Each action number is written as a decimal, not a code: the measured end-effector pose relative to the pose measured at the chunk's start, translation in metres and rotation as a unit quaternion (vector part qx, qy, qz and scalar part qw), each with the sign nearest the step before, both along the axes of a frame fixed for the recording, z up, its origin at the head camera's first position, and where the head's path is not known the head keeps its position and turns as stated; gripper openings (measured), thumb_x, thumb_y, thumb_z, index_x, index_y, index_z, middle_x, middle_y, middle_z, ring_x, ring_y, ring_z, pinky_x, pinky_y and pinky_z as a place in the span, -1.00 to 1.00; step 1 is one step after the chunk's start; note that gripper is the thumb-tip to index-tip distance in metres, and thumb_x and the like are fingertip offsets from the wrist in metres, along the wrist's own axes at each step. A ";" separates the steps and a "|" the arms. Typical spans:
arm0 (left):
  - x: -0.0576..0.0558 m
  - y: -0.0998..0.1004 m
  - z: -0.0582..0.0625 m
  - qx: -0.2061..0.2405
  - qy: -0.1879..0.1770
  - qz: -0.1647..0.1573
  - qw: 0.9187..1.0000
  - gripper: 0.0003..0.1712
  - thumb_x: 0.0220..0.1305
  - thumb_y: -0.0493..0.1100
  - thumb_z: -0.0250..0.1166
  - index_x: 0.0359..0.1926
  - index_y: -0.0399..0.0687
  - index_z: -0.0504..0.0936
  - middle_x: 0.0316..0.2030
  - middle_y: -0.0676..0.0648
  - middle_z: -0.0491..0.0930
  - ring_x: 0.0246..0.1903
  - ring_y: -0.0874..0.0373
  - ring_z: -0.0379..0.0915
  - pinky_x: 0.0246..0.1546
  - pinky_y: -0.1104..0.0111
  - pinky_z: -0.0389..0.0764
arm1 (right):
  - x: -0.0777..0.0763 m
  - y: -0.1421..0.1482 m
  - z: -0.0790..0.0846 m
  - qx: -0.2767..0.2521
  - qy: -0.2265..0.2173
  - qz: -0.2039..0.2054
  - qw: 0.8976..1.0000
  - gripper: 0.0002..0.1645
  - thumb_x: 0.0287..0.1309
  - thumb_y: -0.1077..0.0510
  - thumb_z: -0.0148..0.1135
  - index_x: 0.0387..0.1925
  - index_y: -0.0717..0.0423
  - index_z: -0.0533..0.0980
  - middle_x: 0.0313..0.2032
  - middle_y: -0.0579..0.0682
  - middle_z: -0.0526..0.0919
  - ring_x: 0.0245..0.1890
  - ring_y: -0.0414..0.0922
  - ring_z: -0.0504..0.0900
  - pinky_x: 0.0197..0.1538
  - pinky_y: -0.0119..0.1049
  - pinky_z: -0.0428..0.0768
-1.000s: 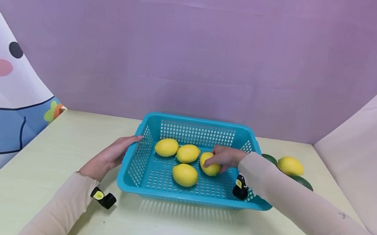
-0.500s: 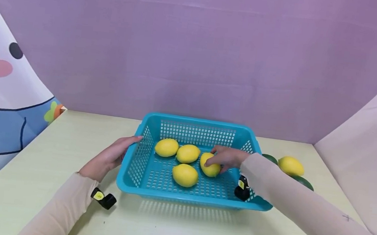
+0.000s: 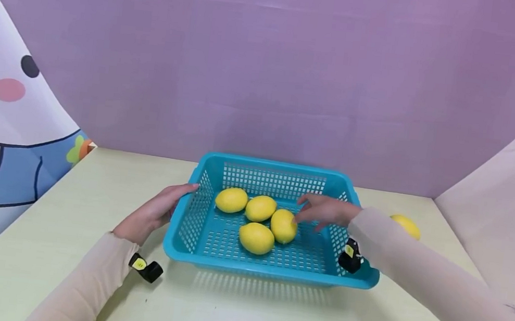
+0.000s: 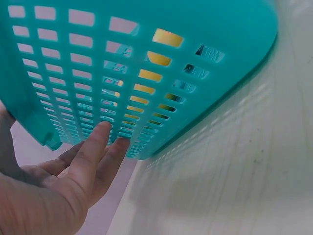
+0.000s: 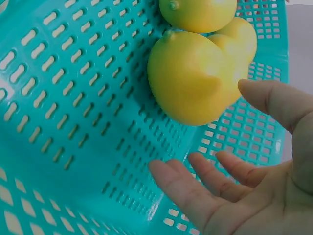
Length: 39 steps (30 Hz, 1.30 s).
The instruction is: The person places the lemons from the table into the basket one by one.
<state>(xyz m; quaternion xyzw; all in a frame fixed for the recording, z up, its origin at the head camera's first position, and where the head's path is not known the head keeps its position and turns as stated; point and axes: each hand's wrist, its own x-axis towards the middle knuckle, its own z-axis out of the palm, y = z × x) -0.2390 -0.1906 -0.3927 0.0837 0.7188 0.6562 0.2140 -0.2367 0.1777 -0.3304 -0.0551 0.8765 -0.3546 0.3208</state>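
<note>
A blue-green plastic basket (image 3: pixel 269 272) with perforated walls holds several yellow lemons (image 3: pixel 232 200). My left hand (image 3: pixel 158 210) grips its left side, thumb over the rim and fingers against the outer wall. In the left wrist view, the fingertips (image 4: pixel 101 128) lie on the perforated wall (image 4: pixel 234 29). Inside the right half of the basket, my right hand (image 3: pixel 327 211) is spread, with nothing held. Its thumb is close beside the rightmost lemon (image 3: pixel 284 227). The right wrist view shows that lemon (image 5: pixel 183 78) near the thumb, fingers apart over the basket floor (image 5: pixel 63 88).
Another lemon (image 3: pixel 406 226) lies on the pale tabletop (image 3: pixel 222 319) right of the basket, partly behind the right sleeve (image 3: pixel 415 271). A purple cloth (image 3: pixel 266 78) hangs behind the table. A cartoon-printed cloth (image 3: pixel 7 165) stands at the left.
My right hand has let go of the rightmost lemon and moved right, its fingers spreading. That lemon now sits closer to the others. The left hand stays on the basket.
</note>
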 end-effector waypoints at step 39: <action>0.000 0.000 -0.002 0.002 0.008 -0.002 1.000 -0.20 0.41 0.20 -0.07 0.42 -0.26 0.04 0.22 -0.44 0.30 0.02 -0.22 0.50 -0.12 0.05 0.61 | 0.047 0.058 0.041 -0.150 0.128 -0.008 0.980 -0.41 0.27 0.00 0.15 0.20 0.21 0.25 0.20 0.16 0.36 0.10 0.05 0.48 0.09 0.01 0.54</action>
